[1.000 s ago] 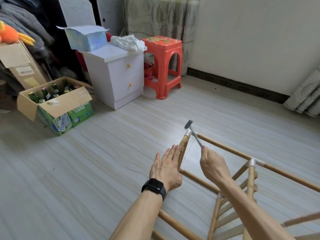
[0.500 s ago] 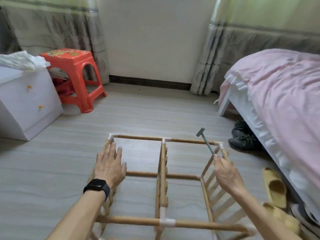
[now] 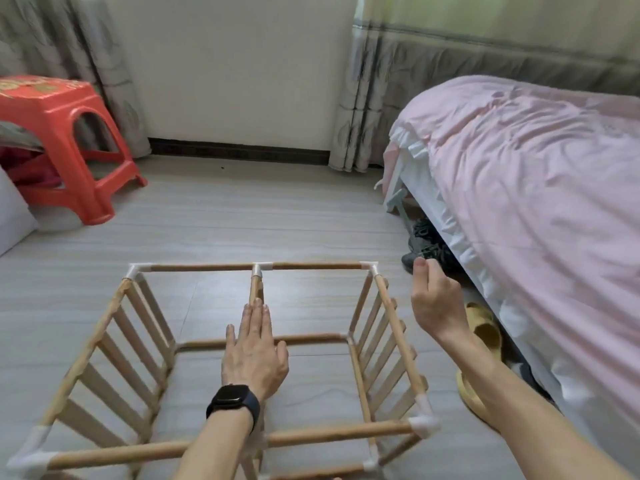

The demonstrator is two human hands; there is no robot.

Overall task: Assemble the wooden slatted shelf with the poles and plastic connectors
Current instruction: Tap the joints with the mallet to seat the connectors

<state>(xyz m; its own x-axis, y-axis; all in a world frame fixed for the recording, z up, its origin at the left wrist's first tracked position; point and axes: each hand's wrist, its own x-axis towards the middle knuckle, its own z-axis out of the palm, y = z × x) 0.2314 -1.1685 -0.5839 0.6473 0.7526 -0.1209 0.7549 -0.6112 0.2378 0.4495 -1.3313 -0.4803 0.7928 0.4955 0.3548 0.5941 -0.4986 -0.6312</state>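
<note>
While the shelf frame stands on the floor, both hands are up at it, as listed below.

Left hand: flat, fingers straight and together, palm down on the middle slatted panel, grasping nothing; a black smartwatch sits on the wrist.

Right hand: loosely curled, thumb near the fingertips, raised just to the right of the frame's right side; nothing visible in it.

Shelf frame: a box of wooden poles lying on the grey floor, with slatted panels on the left and right sides and one in the middle.

Far top pole: runs across between two white plastic corner connectors, with a white T-connector at its middle above the centre panel.

Near top pole: crosses under the left forearm, ending in a white connector at the right corner and another at the left corner.

Surroundings: a red plastic stool at far left, a bed with a pink cover at right, dark shoes and a yellow slipper beside the bed.
</note>
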